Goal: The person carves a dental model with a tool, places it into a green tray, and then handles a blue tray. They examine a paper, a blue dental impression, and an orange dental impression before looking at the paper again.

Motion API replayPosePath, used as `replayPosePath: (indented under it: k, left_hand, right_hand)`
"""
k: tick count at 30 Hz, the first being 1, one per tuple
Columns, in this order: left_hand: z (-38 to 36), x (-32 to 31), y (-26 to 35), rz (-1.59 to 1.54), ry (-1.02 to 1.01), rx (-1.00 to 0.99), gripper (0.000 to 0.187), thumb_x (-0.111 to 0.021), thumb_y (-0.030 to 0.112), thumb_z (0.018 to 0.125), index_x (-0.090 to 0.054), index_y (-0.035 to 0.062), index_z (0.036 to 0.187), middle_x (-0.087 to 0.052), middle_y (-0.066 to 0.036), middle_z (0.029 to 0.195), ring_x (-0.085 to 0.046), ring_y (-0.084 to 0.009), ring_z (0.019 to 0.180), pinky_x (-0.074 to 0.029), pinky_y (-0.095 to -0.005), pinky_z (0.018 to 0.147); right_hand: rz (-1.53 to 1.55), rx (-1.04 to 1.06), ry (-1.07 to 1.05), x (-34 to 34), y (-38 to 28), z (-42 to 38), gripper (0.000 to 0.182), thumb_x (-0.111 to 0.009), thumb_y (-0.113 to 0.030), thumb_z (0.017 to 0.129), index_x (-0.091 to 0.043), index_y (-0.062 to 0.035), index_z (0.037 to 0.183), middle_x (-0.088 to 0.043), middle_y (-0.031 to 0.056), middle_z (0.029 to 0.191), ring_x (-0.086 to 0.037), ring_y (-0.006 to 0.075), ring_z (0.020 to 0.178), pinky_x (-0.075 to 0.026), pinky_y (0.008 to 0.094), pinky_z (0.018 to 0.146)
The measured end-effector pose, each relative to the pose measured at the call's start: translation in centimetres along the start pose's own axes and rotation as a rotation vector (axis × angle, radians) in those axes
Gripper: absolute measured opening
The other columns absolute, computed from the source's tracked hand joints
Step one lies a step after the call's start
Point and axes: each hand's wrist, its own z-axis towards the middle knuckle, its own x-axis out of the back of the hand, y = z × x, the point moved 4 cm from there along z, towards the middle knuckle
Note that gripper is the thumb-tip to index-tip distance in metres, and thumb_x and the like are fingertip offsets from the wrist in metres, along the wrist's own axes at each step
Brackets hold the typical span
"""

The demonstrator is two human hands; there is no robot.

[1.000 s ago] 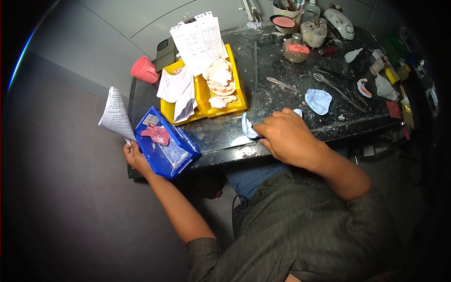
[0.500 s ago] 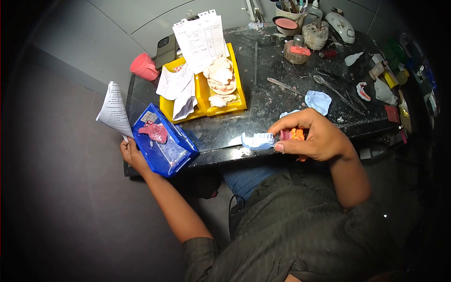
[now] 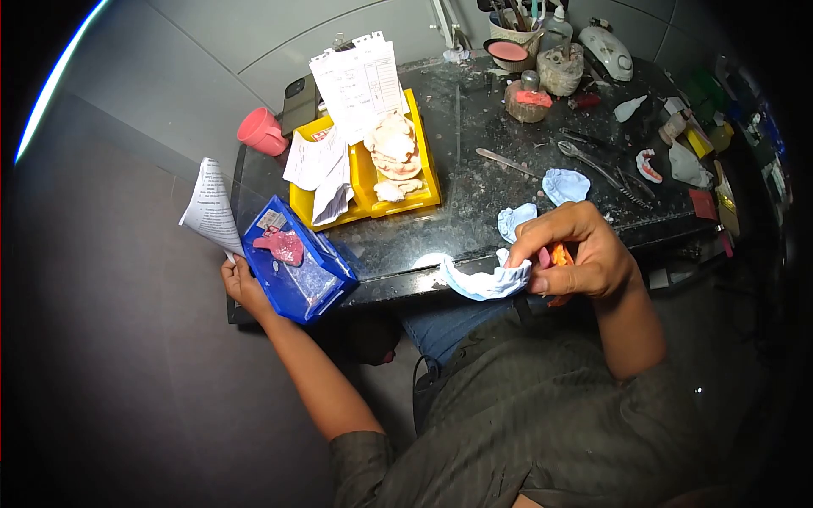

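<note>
Between the fingers and thumb of my right hand (image 3: 580, 254) is a pale blue dental cast (image 3: 483, 281), its curved arch pointing left. Orange and pink pieces (image 3: 559, 256) show in the same hand, partly hidden by the fingers. My left hand (image 3: 242, 284) pinches a printed paper (image 3: 212, 207) against the left side of a blue bin (image 3: 292, 300). A pink piece (image 3: 284, 246) lies in that bin. Two more light blue casts rest on the black table, one (image 3: 518, 222) just behind my right hand and one (image 3: 566, 185) farther back.
Yellow bins (image 3: 430, 190) hold papers and cream casts (image 3: 394, 148). Behind them stand a clipboard (image 3: 360, 89), a phone (image 3: 300, 103) and a pink cup (image 3: 262, 132). Metal tools (image 3: 593, 161) and a knife (image 3: 506, 162) lie on the black table (image 3: 423, 241), with jars at the back.
The cast in my right hand has turned to show its arch and moved slightly right and nearer my body. A light blue cast behind it is more exposed. My left hand keeps its hold.
</note>
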Motion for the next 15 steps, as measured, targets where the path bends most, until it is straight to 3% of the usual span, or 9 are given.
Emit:
replayPosePath:
  k: [4,9,15]
  left_hand:
    - [-0.06,-0.07,0.13,0.011,0.007,0.018,0.015,-0.057,0.013,0.103,-0.052,-0.0004,0.106,-0.065,-0.007,0.092,-0.059,-0.0089,0.079,-0.050,-0.0238,0.073]
    - [0.03,0.06,-0.09,0.011,0.015,0.023,0.014,-0.057,0.013,0.103,-0.053,-0.0002,0.105,-0.064,-0.006,0.091,-0.059,-0.0085,0.079,-0.049,-0.0234,0.072]
    - [0.05,-0.01,0.00,0.013,0.013,0.007,0.015,-0.058,0.014,0.103,-0.053,0.0000,0.105,-0.064,-0.006,0.091,-0.058,-0.0086,0.079,-0.049,-0.0233,0.073]
  right_hand:
    - [-0.017,0.036,0.005,-0.03,-0.10,-0.17,0.026,-0.078,-0.005,0.079,-0.074,0.0021,0.104,-0.069,0.0042,0.080,-0.059,0.0058,0.067,-0.044,0.0217,0.060]
    - [0.053,-0.077,0.010,-0.19,-0.23,-0.44,0.025,-0.077,-0.005,0.082,-0.073,0.0034,0.105,-0.066,0.0030,0.077,-0.057,0.0050,0.060,-0.043,0.0208,0.054]
    - [0.024,-0.007,0.008,-0.19,-0.19,-0.24,0.025,-0.078,-0.007,0.082,-0.072,0.0037,0.104,-0.067,0.0028,0.078,-0.058,0.0047,0.063,-0.044,0.0205,0.056]
